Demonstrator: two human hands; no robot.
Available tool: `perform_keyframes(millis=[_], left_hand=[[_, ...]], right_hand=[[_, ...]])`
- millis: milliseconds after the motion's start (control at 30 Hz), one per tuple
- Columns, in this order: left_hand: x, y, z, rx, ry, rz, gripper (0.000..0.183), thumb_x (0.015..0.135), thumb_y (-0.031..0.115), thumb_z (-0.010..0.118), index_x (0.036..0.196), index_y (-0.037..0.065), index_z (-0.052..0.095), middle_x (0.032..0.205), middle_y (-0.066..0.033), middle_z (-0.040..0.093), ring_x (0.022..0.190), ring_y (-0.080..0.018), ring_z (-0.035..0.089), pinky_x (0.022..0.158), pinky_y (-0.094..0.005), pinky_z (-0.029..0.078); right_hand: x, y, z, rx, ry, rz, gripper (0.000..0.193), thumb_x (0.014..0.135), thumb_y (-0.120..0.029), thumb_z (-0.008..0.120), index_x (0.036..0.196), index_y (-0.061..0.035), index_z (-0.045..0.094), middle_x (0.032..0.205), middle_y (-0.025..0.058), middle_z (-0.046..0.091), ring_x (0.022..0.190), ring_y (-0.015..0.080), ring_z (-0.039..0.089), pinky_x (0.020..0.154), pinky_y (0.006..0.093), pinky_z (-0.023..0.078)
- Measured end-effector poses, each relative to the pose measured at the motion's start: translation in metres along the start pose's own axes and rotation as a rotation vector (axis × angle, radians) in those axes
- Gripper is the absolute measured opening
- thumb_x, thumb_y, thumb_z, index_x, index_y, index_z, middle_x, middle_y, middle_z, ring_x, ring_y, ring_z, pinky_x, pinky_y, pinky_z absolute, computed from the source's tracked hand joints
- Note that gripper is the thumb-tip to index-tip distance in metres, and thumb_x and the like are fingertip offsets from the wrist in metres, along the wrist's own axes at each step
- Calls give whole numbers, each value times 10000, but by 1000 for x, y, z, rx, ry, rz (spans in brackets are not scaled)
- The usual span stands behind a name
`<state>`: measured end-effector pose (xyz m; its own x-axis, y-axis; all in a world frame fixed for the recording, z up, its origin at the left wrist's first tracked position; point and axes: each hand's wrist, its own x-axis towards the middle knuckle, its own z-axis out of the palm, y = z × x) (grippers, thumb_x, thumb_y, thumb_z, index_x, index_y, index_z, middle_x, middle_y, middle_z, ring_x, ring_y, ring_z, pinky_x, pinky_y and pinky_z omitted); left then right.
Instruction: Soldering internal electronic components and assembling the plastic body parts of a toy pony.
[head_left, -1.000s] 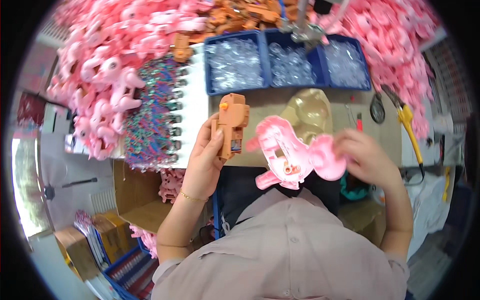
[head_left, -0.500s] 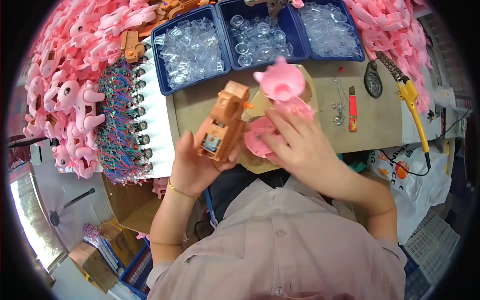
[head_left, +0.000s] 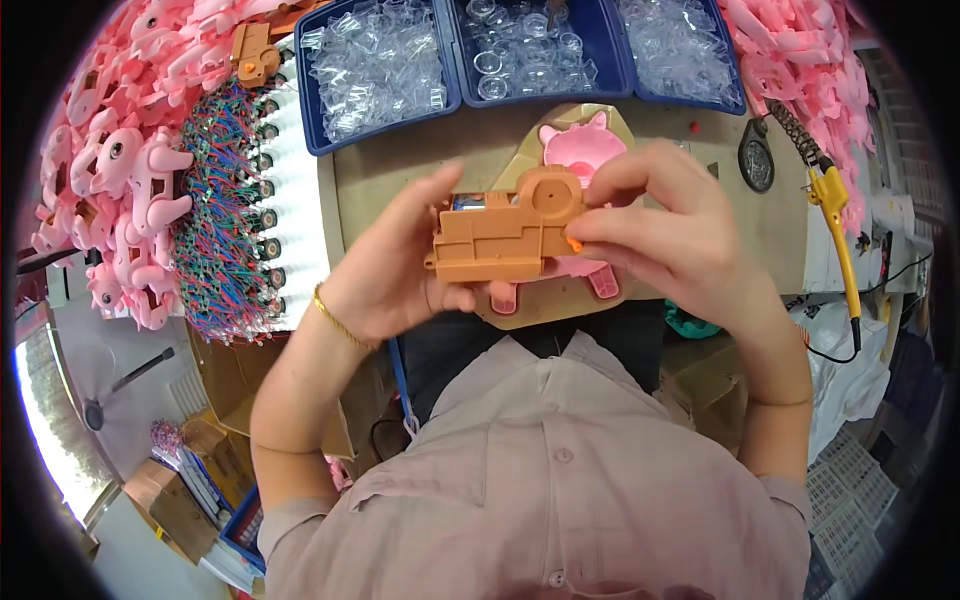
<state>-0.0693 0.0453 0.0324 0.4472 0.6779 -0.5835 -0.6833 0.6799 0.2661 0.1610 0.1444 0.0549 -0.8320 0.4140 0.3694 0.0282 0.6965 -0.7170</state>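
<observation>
Orange housing (head_left: pixel 497 240) is held between left hand (head_left: pixel 393 265) and right hand (head_left: pixel 675 232).

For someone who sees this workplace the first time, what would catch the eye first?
Probably the heaps of pink toy parts, piled at upper left and upper right. Next, the brown casing at the centre, in the left grip with the right grip at its right end. Above, blue trays hold clear plastic pieces.

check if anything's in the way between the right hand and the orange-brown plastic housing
Nothing visible is: the right hand has its fingertips right at the near end of the orange-brown plastic housing, beside its small bright-orange peg. The left hand holds the opposite end, leaving that side free.
</observation>
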Motion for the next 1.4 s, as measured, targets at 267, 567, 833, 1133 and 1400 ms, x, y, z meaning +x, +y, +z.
perform_keyframes(millis=[267,567,833,1133,1400], left_hand=[[9,19,16,420,-159,-210,573,946,453,364,1192,-37,532,954,-248,668,599,-160,668,469,-182,513],[14,20,15,647,-103,-106,448,914,362,456,1100,-27,576,924,-141,680,660,-143,654,537,-219,506],[9,-2,16,441,-47,149,451,902,324,577,1187,-20,519,1074,-120,631,925,-144,629,757,-247,510],[6,-42,35,91,24,324,490,933,255,534,1316,-22,404,1270,-131,525,1155,-220,537,1003,-352,425],[-1,-52,24,306,5,410,523,894,137,605,1344,2,378,1306,-121,497,1206,-208,498,1022,-359,393]], right_hand=[[-7,1,-9,-166,-130,-156,220,683,-121,704,885,-67,638,876,47,588,754,224,563,641,336,447],[-10,7,-7,-158,-99,-181,239,656,-155,776,817,-61,627,829,39,591,694,222,550,588,321,429],[-13,9,6,-255,25,-100,272,663,-140,781,855,-54,609,774,63,558,680,241,532,593,331,420],[-19,-2,22,184,344,293,519,723,-261,789,1110,-4,558,1191,149,517,1075,245,529,898,347,441],[-26,-9,11,513,333,328,641,707,-226,800,1226,23,516,1195,132,523,1113,228,518,936,327,410]])
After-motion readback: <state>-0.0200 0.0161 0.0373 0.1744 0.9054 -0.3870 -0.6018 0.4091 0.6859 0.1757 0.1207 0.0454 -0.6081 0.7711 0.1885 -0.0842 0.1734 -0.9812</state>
